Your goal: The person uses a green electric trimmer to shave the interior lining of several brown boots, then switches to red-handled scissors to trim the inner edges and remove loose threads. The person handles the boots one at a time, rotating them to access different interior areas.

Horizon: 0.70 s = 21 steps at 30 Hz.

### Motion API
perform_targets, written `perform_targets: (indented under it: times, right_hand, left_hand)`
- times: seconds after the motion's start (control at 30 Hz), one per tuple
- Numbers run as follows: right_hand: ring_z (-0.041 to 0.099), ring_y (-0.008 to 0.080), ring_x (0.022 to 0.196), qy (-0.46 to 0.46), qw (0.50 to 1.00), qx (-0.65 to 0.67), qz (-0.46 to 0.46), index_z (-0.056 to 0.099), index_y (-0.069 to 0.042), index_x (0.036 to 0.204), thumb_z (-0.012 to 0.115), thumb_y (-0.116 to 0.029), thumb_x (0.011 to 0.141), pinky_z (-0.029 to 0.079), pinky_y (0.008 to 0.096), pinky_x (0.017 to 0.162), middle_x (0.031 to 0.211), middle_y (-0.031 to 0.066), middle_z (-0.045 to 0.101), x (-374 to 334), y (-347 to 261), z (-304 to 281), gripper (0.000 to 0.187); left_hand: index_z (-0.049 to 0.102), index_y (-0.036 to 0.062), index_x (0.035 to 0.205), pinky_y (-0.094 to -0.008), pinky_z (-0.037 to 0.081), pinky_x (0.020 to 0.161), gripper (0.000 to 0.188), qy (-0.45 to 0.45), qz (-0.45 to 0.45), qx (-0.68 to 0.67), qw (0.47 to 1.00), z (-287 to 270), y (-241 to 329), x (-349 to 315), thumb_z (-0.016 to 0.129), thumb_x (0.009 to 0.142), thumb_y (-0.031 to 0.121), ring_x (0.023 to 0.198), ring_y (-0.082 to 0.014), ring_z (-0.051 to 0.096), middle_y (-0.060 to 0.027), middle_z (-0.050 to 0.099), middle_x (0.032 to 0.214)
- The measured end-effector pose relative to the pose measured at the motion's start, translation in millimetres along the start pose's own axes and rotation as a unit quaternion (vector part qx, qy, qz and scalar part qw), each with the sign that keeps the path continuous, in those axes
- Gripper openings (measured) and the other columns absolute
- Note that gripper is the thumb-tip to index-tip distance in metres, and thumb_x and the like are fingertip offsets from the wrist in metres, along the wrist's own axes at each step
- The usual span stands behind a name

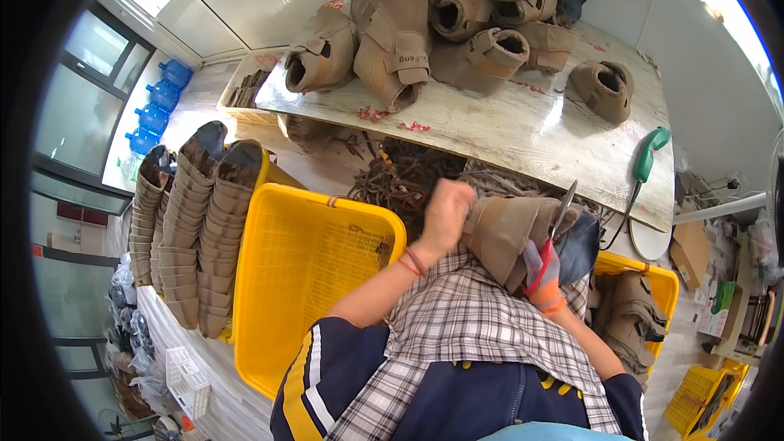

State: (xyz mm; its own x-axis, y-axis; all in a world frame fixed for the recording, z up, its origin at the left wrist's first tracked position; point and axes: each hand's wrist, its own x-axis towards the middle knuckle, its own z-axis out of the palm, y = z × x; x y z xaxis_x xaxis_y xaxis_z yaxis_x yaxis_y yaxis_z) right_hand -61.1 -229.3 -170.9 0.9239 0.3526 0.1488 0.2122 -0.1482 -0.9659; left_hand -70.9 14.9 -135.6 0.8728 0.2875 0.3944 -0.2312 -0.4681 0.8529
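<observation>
A tan tube-shaped sleeve point(510, 233) with a soft lining, like a knee warmer, rests across my lap over a plaid apron point(482, 302). My right hand point(545, 278), in a grey and orange glove, grips red-handled scissors point(560, 216). Their blades point up and away, across the sleeve's right end near a dark blue section point(585, 245). At the sleeve's left end, my bare left hand point(447, 216) is closed in a fist. Whether it pinches anything is hidden.
Several similar sleeves point(396, 41) sit on the worn table point(465, 124), near a green-handled tool point(649, 155). A yellow basket point(273, 278) stands left, beside stacked sleeves point(184, 237). Dark scraps point(400, 180) pile below the table edge. Another yellow basket point(665, 294) holds sleeves at right.
</observation>
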Motion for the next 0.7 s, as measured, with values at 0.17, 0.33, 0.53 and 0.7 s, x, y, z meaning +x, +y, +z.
perform_targets:
  times: [0.17,0.33,0.53,0.7]
  right_hand:
    - [0.050,0.0065,0.058,0.035,0.949,0.224,0.220,0.054,-0.001,0.109,0.055,-0.032,0.094,0.037,0.0180,0.049,0.077,0.0031,0.059,-6,-51,-32,0.034]
    - [0.047,0.0065,0.049,0.148,0.907,0.326,0.223,0.055,-0.001,0.111,0.051,-0.030,0.096,0.034,0.0197,0.043,0.073,0.0032,0.059,5,-54,-60,0.033]
    - [0.047,0.0054,0.050,0.189,0.933,0.225,0.208,0.054,-0.002,0.111,0.055,-0.025,0.094,0.034,0.0193,0.043,0.071,0.0028,0.058,-10,-59,-82,0.029]
    - [0.047,0.0059,0.061,0.125,0.964,0.152,0.179,0.053,-0.002,0.116,0.064,-0.024,0.085,0.038,0.0208,0.053,0.084,0.0018,0.059,-19,-66,-112,0.039]
  left_hand:
    - [0.059,0.0010,0.099,-0.0336,0.053,0.073,0.017,0.162,-0.296,-0.438,0.833,-47,-66,88,0.050,0.096,0.015,0.081,-0.0206,0.062,-0.0084,0.062,0.086]
    - [0.056,0.0081,0.119,-0.0434,0.045,0.090,0.042,0.127,-0.012,0.003,0.992,28,-32,190,0.071,0.080,0.015,0.110,-0.0285,0.052,-0.0144,0.052,0.124]
    - [0.057,0.0104,0.110,-0.0476,0.038,0.095,0.045,0.092,0.132,0.351,0.922,69,-9,243,0.076,0.069,0.013,0.117,-0.0422,0.041,-0.0231,0.042,0.129]
    - [0.057,-0.0004,0.090,-0.0357,0.043,0.087,0.027,0.085,0.068,-0.003,0.994,18,10,213,0.075,0.071,0.006,0.099,-0.0303,0.055,-0.0177,0.053,0.117]
